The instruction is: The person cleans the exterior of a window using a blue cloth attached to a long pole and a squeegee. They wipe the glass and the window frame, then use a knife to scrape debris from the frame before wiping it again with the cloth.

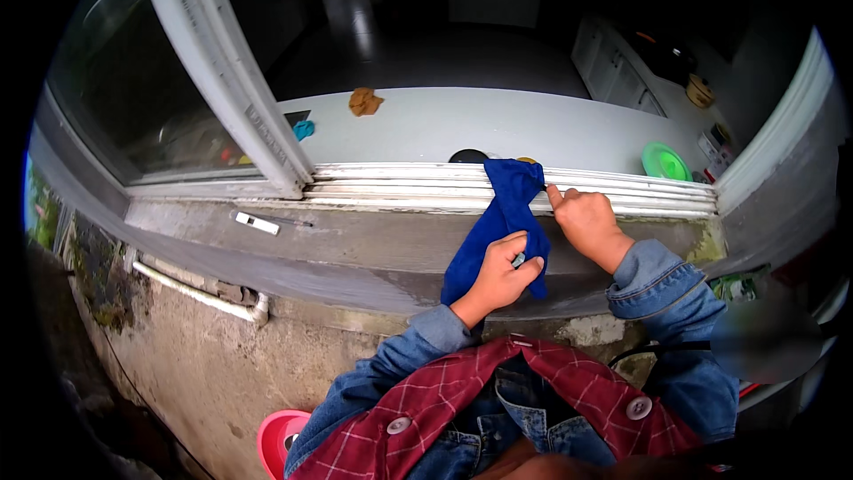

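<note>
A blue cloth [510,207] drapes over the white sliding-window track [406,187] and hangs down across the grey sill. My left hand [503,273] is closed on the lower part of the cloth, with a small pale, shiny thing showing between thumb and fingers. At the track, just right of the cloth's upper end, my right hand [590,220] grips a thin dark tool, its index finger stretched along it. The tool's tip is hidden at the cloth, so its kind cannot be told.
On the sill lie a white plastic piece [258,223] and a thin dark rod. The window sash [233,80] stands at left. Inside, a white counter [426,123] holds a brown cloth [365,101], a teal cloth and a green basin [665,161]. A pink basin [276,440] sits below left.
</note>
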Available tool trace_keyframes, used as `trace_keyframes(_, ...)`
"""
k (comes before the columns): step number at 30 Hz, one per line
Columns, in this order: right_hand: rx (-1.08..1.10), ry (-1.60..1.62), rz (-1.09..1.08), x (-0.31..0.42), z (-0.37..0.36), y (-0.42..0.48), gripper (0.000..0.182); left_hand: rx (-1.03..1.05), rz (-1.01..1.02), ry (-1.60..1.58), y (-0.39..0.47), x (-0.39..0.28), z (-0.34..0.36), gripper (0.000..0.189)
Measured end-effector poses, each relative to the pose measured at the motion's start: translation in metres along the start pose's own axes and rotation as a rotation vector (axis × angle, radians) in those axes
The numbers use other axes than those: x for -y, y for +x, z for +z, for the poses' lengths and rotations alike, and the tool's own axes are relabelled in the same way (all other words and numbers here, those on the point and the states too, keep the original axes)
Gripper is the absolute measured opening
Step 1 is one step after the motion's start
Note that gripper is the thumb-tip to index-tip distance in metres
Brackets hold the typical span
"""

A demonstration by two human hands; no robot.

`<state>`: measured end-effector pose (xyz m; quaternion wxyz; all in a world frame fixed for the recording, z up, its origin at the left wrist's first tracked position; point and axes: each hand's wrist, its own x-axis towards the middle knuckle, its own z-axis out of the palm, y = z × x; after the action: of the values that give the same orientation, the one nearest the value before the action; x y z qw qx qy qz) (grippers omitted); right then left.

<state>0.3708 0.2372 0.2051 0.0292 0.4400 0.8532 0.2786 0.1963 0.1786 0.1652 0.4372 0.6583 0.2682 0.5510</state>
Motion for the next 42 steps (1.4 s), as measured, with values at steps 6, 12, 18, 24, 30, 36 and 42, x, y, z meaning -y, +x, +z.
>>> trace_keyframes(6,0.038,-0.002,0.207,-0.043,0.012,-0.051,0.039,0.119,-0.188,-0.29,0.021,0.004,0.055,0.009)
trace_keyframes(12,0.029,0.011,0.236,-0.064,0.013,-0.064,0.028,0.201,-0.272,-0.32,0.037,0.014,0.087,0.012)
trace_keyframes(18,0.092,0.009,0.206,-0.07,0.002,-0.062,0.033,0.145,-0.393,-0.463,0.041,0.013,0.078,0.012)
trace_keyframes(24,0.279,0.133,0.223,-0.083,-0.016,-0.058,0.027,-0.155,-0.361,-0.702,0.038,0.007,0.038,0.025)
trace_keyframes(30,0.035,0.799,0.573,-0.088,0.014,-0.075,0.024,-0.498,-0.317,-0.594,0.054,-0.012,-0.001,0.006)
trace_keyframes(36,-0.074,1.263,0.757,-0.079,0.034,-0.092,0.029,-0.464,-0.274,-0.623,0.061,0.001,-0.026,0.001)
trace_keyframes(42,-0.296,1.129,0.892,-0.073,0.033,-0.058,0.046,-0.229,-0.219,-0.595,0.077,-0.025,-0.018,0.006)
